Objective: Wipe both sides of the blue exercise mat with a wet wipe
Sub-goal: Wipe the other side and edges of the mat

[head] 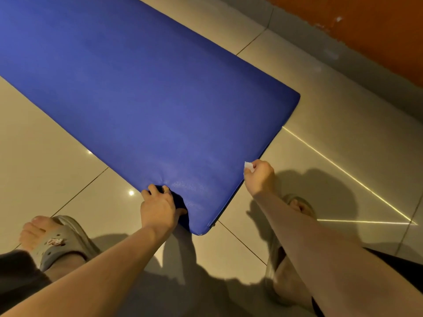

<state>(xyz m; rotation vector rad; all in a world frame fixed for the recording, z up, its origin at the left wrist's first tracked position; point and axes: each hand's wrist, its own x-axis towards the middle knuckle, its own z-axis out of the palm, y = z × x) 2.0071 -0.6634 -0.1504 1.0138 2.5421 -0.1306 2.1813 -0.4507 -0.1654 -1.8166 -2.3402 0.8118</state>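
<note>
Left hand (160, 208) grips the near short edge of the thick blue padded exercise mat (142, 99), fingers curled over it, lifting that end off the glossy beige tiled floor (332, 133). Right hand (259, 177) pinches a small crumpled white wet wipe (249, 166) at the mat's near right corner edge. Grey slippers (61, 241) planted below.

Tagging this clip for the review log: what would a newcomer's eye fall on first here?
The blue exercise mat, a thick slab filling the upper left and centre above the tiled floor. The left hand grips and dents its near edge, while the right hand pinches a small white wet wipe beside its right edge. A thin bright line of light crosses the tiles at right.
</note>
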